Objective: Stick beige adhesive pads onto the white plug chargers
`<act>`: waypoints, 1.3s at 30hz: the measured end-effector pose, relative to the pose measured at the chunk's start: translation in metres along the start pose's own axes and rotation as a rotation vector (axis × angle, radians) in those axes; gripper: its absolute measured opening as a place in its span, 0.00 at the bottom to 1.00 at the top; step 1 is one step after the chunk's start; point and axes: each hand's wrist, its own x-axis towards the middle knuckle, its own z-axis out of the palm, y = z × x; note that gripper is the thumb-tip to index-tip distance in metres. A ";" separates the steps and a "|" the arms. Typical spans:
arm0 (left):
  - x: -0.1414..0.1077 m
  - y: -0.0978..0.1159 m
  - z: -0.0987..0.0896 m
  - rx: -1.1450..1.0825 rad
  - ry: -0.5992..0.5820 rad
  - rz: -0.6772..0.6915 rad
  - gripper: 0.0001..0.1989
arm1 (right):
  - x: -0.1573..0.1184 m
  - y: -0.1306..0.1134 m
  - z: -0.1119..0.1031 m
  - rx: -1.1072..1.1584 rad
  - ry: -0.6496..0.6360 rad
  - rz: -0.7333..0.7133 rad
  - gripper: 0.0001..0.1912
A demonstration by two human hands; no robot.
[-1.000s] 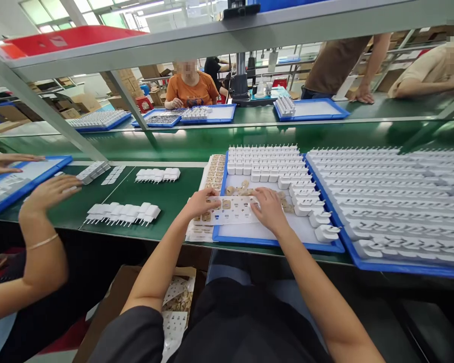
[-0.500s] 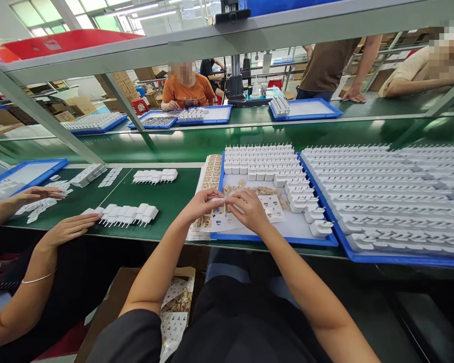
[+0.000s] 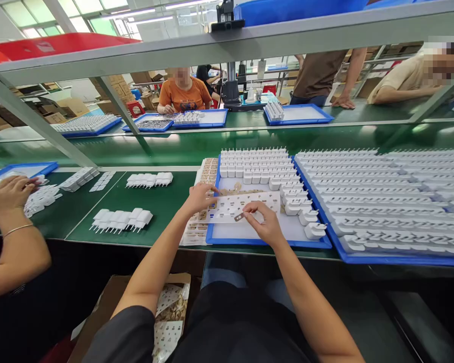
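Note:
My left hand (image 3: 201, 198) pinches the left end of a white perforated sheet (image 3: 227, 207), which lies over the front of a blue-rimmed tray (image 3: 267, 241). A small grey-brown strip (image 3: 239, 217) with holes is between the thumb and fingers of my right hand (image 3: 263, 222), just above the sheet. White plug housings (image 3: 265, 177) with upright pins stand in rows at the back and right of this tray. Small tan pieces (image 3: 237, 187) lie behind the sheet. More backed sheets with tan pieces (image 3: 209, 174) are stacked at the tray's left side.
A second blue tray (image 3: 336, 237) full of white housings is on the right. Loose housings (image 3: 123, 220) lie on the green table (image 3: 75, 224) to the left, near a co-worker's hands (image 3: 13, 194). A shelf beam (image 3: 174, 53) crosses above; an open carton (image 3: 185, 297) is below.
My hands have moved apart. My right hand has shifted right and now holds the strip in view, while the white sheet lies raised at my left hand. The co-worker's hands have drawn back left.

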 end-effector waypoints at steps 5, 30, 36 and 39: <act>0.058 0.038 0.027 0.174 0.073 0.095 0.19 | -0.010 0.006 0.000 -0.084 -0.056 0.005 0.03; -0.076 0.050 0.069 -0.993 0.169 -0.090 0.26 | -0.020 0.006 -0.004 0.430 -0.111 0.253 0.09; -0.077 0.051 0.082 -0.859 0.160 0.009 0.22 | -0.022 0.003 0.008 0.532 -0.144 0.247 0.10; -0.081 0.051 0.081 -0.818 0.132 0.028 0.22 | -0.024 0.004 0.009 0.515 -0.153 0.270 0.11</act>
